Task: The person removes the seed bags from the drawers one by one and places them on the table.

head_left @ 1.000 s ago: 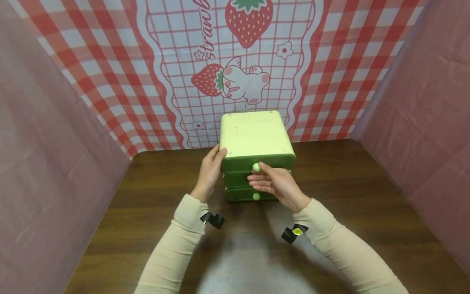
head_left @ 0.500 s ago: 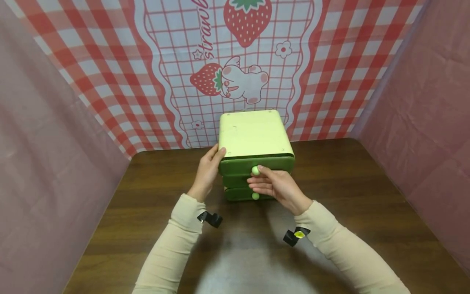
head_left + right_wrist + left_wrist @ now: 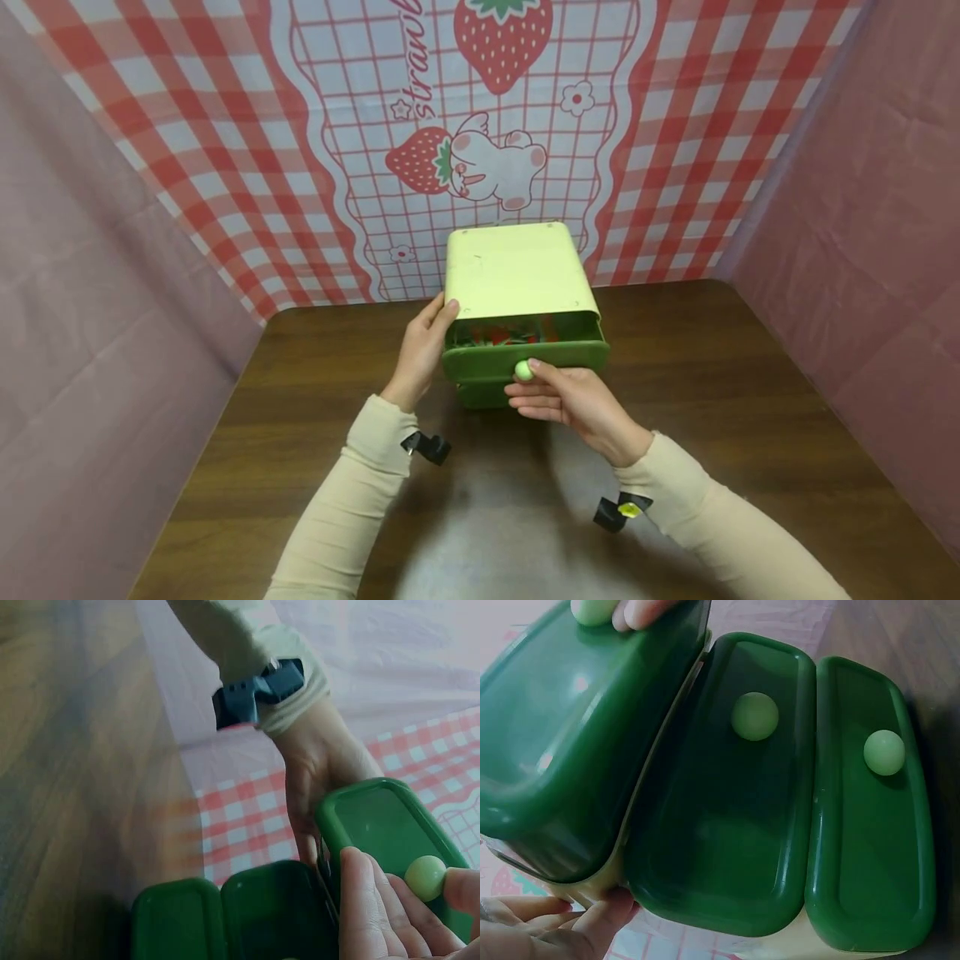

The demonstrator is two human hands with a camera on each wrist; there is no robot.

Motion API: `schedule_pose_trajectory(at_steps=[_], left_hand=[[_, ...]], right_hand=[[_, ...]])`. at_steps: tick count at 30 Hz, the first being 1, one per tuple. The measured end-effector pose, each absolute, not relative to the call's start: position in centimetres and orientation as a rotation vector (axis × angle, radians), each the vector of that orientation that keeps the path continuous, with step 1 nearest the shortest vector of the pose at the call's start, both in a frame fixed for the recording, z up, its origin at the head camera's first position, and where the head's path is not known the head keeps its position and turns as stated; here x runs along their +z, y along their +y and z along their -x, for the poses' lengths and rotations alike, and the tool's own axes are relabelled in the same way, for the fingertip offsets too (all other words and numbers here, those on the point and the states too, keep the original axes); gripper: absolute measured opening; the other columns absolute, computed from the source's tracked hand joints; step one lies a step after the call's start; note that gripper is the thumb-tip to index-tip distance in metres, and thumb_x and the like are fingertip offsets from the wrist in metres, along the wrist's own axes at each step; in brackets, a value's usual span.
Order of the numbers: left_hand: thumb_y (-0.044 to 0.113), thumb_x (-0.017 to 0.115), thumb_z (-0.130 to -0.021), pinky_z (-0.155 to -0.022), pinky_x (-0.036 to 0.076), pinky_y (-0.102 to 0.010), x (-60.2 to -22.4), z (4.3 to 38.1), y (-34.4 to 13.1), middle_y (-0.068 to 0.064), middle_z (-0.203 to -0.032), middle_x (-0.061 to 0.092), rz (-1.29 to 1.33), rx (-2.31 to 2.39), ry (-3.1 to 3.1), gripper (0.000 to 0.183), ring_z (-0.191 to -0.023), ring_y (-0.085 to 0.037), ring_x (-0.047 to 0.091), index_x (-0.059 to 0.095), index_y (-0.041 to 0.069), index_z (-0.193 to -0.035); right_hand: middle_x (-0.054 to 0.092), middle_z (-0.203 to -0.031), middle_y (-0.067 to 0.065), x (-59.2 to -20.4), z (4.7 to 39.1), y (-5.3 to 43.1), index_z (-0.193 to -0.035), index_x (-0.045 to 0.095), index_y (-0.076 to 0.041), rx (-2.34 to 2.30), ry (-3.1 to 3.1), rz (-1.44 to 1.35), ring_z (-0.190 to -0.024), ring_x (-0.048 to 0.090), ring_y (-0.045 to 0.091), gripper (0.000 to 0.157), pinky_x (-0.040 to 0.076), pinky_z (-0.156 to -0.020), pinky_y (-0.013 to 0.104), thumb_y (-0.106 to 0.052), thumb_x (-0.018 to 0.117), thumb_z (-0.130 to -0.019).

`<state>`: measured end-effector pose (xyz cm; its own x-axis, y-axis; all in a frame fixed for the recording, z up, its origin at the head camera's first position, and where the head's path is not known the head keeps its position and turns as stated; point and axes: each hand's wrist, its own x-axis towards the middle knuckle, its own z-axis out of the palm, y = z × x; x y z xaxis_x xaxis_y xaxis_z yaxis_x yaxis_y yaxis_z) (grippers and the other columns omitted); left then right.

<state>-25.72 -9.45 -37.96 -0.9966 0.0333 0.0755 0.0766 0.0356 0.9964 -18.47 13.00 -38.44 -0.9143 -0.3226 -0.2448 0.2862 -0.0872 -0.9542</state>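
Green drawer fronts, three of them, on one pale cabinet [image 3: 517, 271] at the centre of the frame! The one right hand [image 3: 581, 404] pinches the top knob [image 3: 523, 370], one of three, and the top drawer [image 3: 480, 362] stands partly out; two lower drawers [image 3: 724, 802] sit closed. Over on the left, the left hand [image 3: 422, 346] presses the cabinet's side, fingers fairly straight. Red-and-green contents [image 3: 498, 335] show inside, too dim to count.

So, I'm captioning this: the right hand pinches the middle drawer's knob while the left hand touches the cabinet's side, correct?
Wrong drawer: the right hand pinches the knob of the top drawer, per the left wrist view. The rest stands.
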Motion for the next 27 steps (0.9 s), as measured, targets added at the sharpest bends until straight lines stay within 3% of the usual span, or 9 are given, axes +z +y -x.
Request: schedule_pose_trajectory(at_steps=[8,16,27], left_hand=[[0.040,0.054,-0.099,-0.119,0.032,-0.035,-38.0,25.7,-9.2,-0.007,-0.155,0.041,0.104,-2.185,-2.192,0.061,-0.142,-0.020,0.038,0.040,0.008,-0.149],[0.044,0.054,-0.099,-0.121,0.028,-0.035,-38.2,25.9,-9.4,-0.004,-0.156,0.039,0.094,-2.130,-2.247,0.063,-0.145,-0.017,0.033,0.039,0.011,-0.150],[0.045,0.053,-0.099,-0.111,0.043,-0.039,-38.2,25.8,-9.4,-0.008,-0.154,0.042,0.102,-2.127,-2.271,0.063,-0.132,-0.025,0.050,0.039,0.012,-0.151]], right_hand=[[0.073,-0.110,0.015,-38.5,16.6,13.0,-0.127,0.060,0.007,-2.049,1.790,0.047,-0.098,0.073,0.022,0.061,0.058,-0.091,0.039,-0.045,0.061,-0.095],[0.074,-0.109,0.014,-38.9,14.6,13.2,-0.127,0.059,0.008,-2.033,1.779,0.057,-0.098,0.073,0.021,0.059,0.059,-0.089,0.037,-0.043,0.059,-0.097],[0.072,-0.111,0.019,-39.5,12.5,13.1,-0.126,0.060,0.010,-2.023,1.833,0.094,-0.098,0.073,0.023,0.056,0.059,-0.088,0.038,-0.039,0.057,-0.099]])
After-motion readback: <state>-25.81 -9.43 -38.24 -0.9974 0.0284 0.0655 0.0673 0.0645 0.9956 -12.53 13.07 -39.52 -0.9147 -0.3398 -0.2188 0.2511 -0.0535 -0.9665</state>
